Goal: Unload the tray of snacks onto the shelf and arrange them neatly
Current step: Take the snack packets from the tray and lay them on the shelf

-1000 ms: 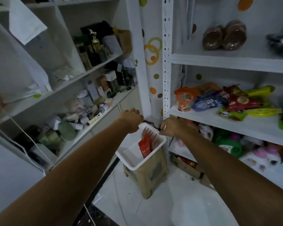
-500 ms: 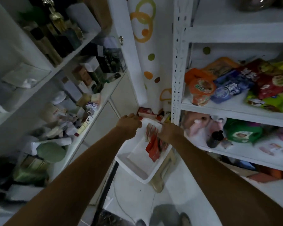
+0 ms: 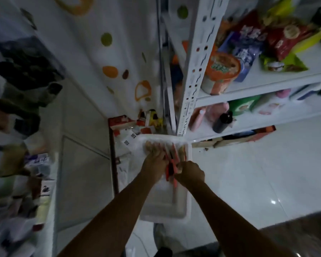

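Where the tray (image 3: 161, 203) sits: lower centre of the frame, white and rectangular, its far end right at the foot of the post (image 3: 194, 71) of the shelf (image 3: 263, 87); I can't see what carries it.
Snack packets (image 3: 171, 165): red and orange, standing on edge in a bunch in the far half of the tray, right between the two hands; the near half shows bare white bottom.
Left hand (image 3: 154, 161): in the tray, on the left of the bunch, fingers (image 3: 152, 146) stretched out flat toward the far wall, nothing wrapped in them.
Right hand (image 3: 190, 172): on the right of the bunch, fingers curled in, and I read it as gripping the near end of the packets; blur hides the fingertips.
Shelf: white metal, filling the right side of the frame.
Upper board: an orange noodle tub (image 3: 220, 73) at the left end, a blue bag (image 3: 248, 47) just behind it, a red bag (image 3: 285, 38) and a green bag (image 3: 283, 64) further right.
Lower board: a pink bottle (image 3: 197, 119) and a black bottle (image 3: 221, 121), both tilted, near the post.
Floor (image 3: 258, 173): pale glossy tiles right of the tray.
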